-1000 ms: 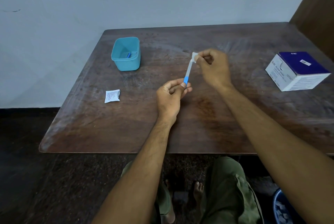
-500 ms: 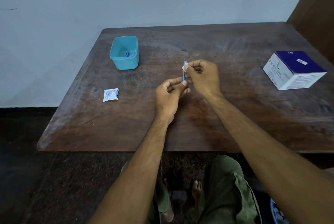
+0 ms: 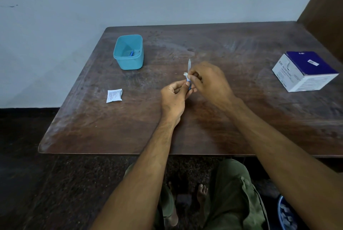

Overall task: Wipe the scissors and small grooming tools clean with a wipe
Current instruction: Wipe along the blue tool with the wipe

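1. Since half a second ago the right hand [image 3: 207,81] has slid its wipe [image 3: 186,75] down the grooming tool [image 3: 189,66], so the pale pointed end now stands bare above the fingers; a second ago the wipe sat at the very tip.
2. The tool is slim, whitish along the shaft and blue at the handle end, held nearly upright above the middle of the table [image 3: 241,118].
3. The left hand [image 3: 174,98] pinches the blue handle between thumb and curled fingers.
4. The right hand pinches the small crumpled white wipe around the shaft, just above the left fingers.
5. Near the left edge lies a torn white sachet [image 3: 114,95]; its print is too small to read.
6. Toward the far left corner stands a teal tub [image 3: 130,62] with a blue item inside.
7. By the right edge sits a white and dark-blue box [image 3: 304,72], its lettering blurred.
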The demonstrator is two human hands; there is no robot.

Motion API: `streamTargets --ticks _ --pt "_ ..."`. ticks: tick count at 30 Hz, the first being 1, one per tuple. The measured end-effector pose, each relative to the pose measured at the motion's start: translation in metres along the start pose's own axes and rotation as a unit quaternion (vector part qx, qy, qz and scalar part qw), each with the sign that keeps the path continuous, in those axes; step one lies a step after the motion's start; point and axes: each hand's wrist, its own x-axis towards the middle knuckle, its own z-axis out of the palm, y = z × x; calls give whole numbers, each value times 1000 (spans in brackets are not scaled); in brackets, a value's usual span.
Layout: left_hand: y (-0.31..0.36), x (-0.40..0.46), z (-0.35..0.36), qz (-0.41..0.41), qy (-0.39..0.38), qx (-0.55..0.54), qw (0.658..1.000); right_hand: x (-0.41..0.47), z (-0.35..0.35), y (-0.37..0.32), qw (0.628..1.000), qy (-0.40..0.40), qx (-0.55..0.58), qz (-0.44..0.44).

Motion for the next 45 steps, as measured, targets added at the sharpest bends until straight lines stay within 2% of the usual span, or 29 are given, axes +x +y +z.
streamTargets --ticks 7,12,17,24,32,36,38,41,45 --pt "2 -1 0 -9 5 22 1000 20 -7 -4 997 7 -75 -5" --pt "2 -2 1 -3 4 20 1000 14 -7 -2 993 -42 -102 -48" --pt "2 -2 1 -10 1 29 1000 26 -17 -1 996 -17 -80 -24" --pt "2 -2 1 -7 0 27 1000 18 -13 -2 995 -54 -67 -51" --pt "4 -5 1 -4 -7 36 999 28 -12 4 999 23 -23 -17" --pt "2 -3 0 -4 -2 21 1000 14 -7 7 982 120 125 78" --pt "2 -2 0 -9 1 20 1000 4 -5 8 983 97 130 87" --pt "2 -1 2 -12 -5 25 1000 -8 0 5 994 33 90 43" --pt "3 -3 0 -7 -18 33 999 -17 3 4 999 17 39 11"
